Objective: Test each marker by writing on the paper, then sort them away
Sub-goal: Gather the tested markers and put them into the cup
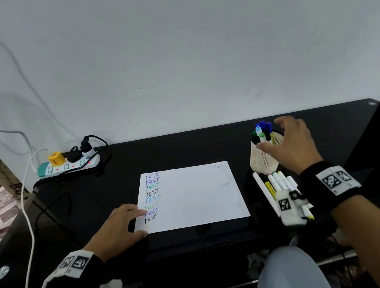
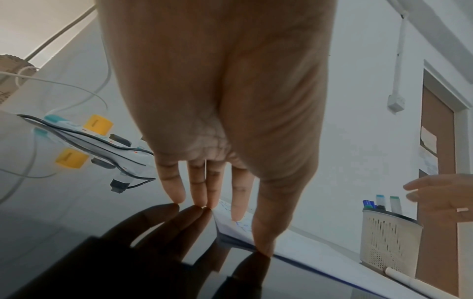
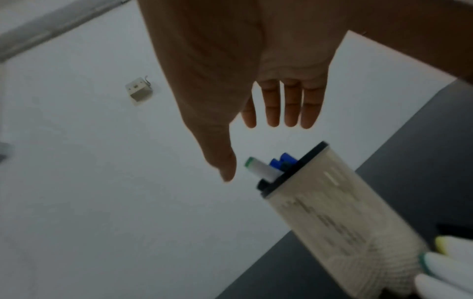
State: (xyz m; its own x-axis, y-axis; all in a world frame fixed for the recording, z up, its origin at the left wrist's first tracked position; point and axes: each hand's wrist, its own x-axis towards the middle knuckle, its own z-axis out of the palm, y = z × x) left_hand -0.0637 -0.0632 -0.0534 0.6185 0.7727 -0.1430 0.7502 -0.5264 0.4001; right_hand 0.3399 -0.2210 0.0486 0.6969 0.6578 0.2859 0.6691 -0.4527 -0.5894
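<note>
A white sheet of paper (image 1: 191,196) lies on the black table, with a column of coloured "Test" words down its left side. My left hand (image 1: 122,223) rests flat with straight fingers (image 2: 239,204) on the paper's left edge (image 2: 302,240). At the right stands a cream mesh holder (image 1: 263,158) with several markers (image 1: 261,131) upright in it. My right hand (image 1: 291,144) hovers open just over the holder (image 3: 340,220), its fingers (image 3: 291,107) spread and holding nothing. More white markers (image 1: 280,183) lie in a row in front of the holder.
A power strip (image 1: 68,164) with plugs and a yellow adapter sits at the table's back left, its cables trailing off the left edge. A white wall rises right behind the table. A knee in grey (image 1: 291,273) shows below the table's front edge.
</note>
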